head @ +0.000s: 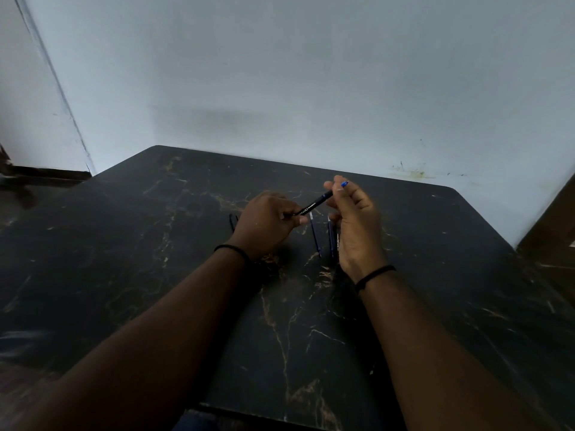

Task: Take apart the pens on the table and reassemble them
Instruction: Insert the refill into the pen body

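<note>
Against pale wall (311,73): dark marbled table (124,259) w/ pens (315,234).

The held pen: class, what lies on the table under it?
Under the pen, two thin blue refills lie on the dark table. The right hand covers most of a printed barrel beside them.

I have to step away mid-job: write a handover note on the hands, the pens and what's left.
Left hand grips the lower end of the black pen; right hand pinches its blue-tipped end, above the table.
Two pen parts lie between the hands; a dark piece lies left of the left hand.
Whether the held pen is coming apart or going together is unclear. Reassembly of the loose parts remains.
</note>
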